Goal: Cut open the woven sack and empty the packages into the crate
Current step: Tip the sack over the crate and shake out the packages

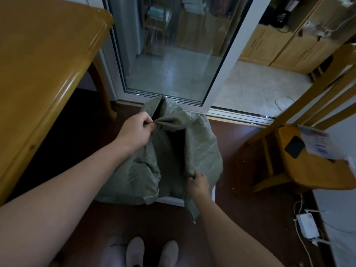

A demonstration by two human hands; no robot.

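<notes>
Centre frame: grey-green woven plastic sack point(202, 147) draped over white crate point(169, 199) on floor. My left grip point(134, 130) pinches bunched fabric, upper centre; right grip point(198, 184) clamped on sack edge, lower centre. I judge emptying step. Next: lift, shake sack; packages hidden.

Left: glossy honey-coloured wooden table point(38, 64)
Ahead: white-framed glass sliding door point(169, 54)
Right: wooden slat-back chair point(308, 170), black phone point(294, 147) on its seat
Floor: white power adapter point(307, 225)
</notes>
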